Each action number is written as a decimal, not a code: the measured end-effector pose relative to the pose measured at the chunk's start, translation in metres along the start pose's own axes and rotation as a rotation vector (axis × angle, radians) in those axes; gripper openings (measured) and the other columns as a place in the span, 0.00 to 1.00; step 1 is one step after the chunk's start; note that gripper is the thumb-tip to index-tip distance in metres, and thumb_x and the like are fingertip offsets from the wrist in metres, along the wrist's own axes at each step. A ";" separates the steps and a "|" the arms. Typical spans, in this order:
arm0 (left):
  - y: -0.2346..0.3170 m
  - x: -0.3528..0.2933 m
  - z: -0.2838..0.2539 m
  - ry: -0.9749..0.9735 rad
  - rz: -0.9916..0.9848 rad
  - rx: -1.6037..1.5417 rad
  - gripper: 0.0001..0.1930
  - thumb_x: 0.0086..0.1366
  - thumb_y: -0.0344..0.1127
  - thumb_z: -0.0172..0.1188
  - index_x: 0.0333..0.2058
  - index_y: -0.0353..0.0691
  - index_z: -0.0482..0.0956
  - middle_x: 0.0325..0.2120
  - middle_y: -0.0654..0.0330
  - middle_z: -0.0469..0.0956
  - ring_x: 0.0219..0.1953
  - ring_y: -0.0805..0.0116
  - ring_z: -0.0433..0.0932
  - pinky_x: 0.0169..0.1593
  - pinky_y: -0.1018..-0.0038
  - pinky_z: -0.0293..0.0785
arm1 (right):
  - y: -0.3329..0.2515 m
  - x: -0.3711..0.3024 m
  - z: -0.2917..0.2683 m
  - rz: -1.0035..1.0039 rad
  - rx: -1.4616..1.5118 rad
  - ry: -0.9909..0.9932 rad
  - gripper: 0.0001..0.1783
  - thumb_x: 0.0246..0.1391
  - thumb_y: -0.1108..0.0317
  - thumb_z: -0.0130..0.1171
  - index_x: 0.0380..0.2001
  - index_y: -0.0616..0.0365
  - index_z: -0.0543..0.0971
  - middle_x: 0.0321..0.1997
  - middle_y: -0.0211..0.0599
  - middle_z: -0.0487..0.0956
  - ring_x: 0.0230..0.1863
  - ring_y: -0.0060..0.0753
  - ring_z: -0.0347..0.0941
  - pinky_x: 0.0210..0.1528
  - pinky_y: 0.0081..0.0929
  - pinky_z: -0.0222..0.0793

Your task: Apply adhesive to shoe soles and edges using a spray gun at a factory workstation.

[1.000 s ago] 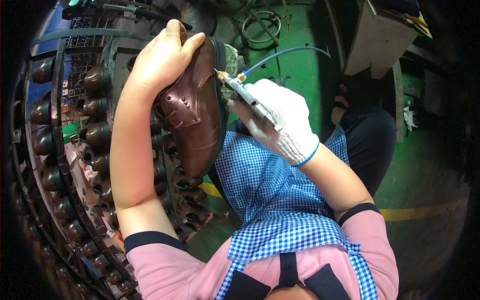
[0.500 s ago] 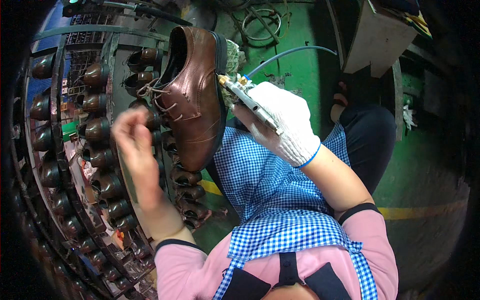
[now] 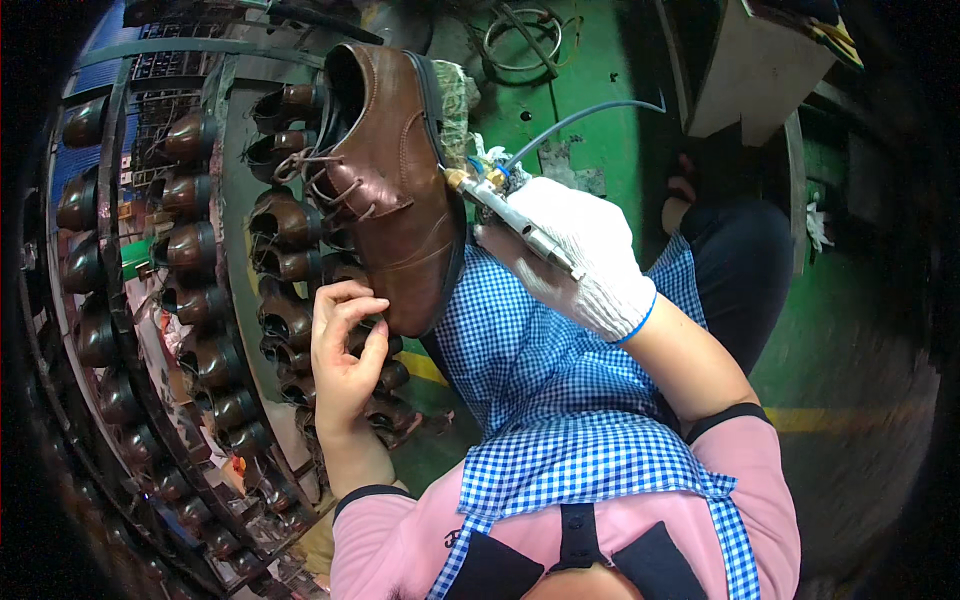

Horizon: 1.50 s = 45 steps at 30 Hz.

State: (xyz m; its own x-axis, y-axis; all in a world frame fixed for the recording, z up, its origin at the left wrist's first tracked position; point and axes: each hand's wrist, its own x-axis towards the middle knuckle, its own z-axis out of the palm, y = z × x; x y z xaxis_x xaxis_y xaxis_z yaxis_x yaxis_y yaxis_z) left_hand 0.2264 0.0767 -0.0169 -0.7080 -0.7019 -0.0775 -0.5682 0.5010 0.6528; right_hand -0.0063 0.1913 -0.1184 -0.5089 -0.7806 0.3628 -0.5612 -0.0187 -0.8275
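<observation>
A brown leather lace-up shoe [image 3: 400, 220] stands tilted with its toe toward me, its laces hanging loose on the left side. My right hand [image 3: 580, 250], in a white knitted glove, grips a slim metal spray gun [image 3: 530, 230]. The gun's brass nozzle points at the shoe's side, close to the sole; a blue air hose [image 3: 590, 112] curves away from it. My bare left hand [image 3: 350, 345] is beside the toe, fingers loosely bent, thumb apart, holding nothing. Its fingertips are at the toe's edge; contact is unclear. Behind the sole shows a pale, wrapped support [image 3: 453, 105].
A metal rack [image 3: 222, 100] on the left carries rows of brown shoes [image 3: 190, 245]. A pale board or box [image 3: 755, 75] stands at the upper right. Coiled hose [image 3: 525, 45] lies on the green floor [image 3: 610, 60]. A blue checked apron [image 3: 590, 400] covers my lap.
My left hand has moved right and down to the shoe's toe. The spray gun and my right hand have shifted slightly down and right. The shoe's toe has swung slightly right.
</observation>
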 end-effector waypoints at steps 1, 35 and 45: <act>-0.001 -0.001 0.000 0.007 0.056 0.077 0.16 0.54 0.17 0.61 0.41 0.41 0.81 0.42 0.56 0.72 0.47 0.61 0.73 0.53 0.68 0.71 | -0.001 -0.002 -0.002 -0.019 0.016 0.025 0.09 0.52 0.62 0.69 0.35 0.53 0.84 0.28 0.39 0.79 0.26 0.42 0.78 0.29 0.31 0.74; 0.046 0.049 0.031 -0.056 0.536 0.377 0.16 0.45 0.22 0.73 0.35 0.42 0.85 0.30 0.63 0.76 0.37 0.63 0.76 0.39 0.71 0.72 | -0.008 -0.061 -0.068 0.157 -0.004 -0.258 0.11 0.49 0.55 0.70 0.29 0.49 0.83 0.25 0.33 0.78 0.23 0.37 0.78 0.25 0.28 0.72; 0.063 0.069 0.041 -0.036 0.673 0.508 0.16 0.45 0.28 0.74 0.35 0.47 0.85 0.33 0.65 0.77 0.50 0.57 0.78 0.58 0.53 0.69 | -0.004 -0.062 -0.075 0.103 0.072 -0.075 0.11 0.44 0.66 0.73 0.31 0.53 0.82 0.25 0.34 0.79 0.25 0.36 0.78 0.27 0.27 0.74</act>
State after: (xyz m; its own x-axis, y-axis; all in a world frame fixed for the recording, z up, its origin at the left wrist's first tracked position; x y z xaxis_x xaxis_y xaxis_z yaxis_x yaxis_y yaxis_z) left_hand 0.1243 0.0803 -0.0119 -0.9711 -0.1599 0.1774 -0.1338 0.9795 0.1505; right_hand -0.0212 0.2870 -0.1055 -0.5096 -0.8252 0.2438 -0.4588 0.0208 -0.8883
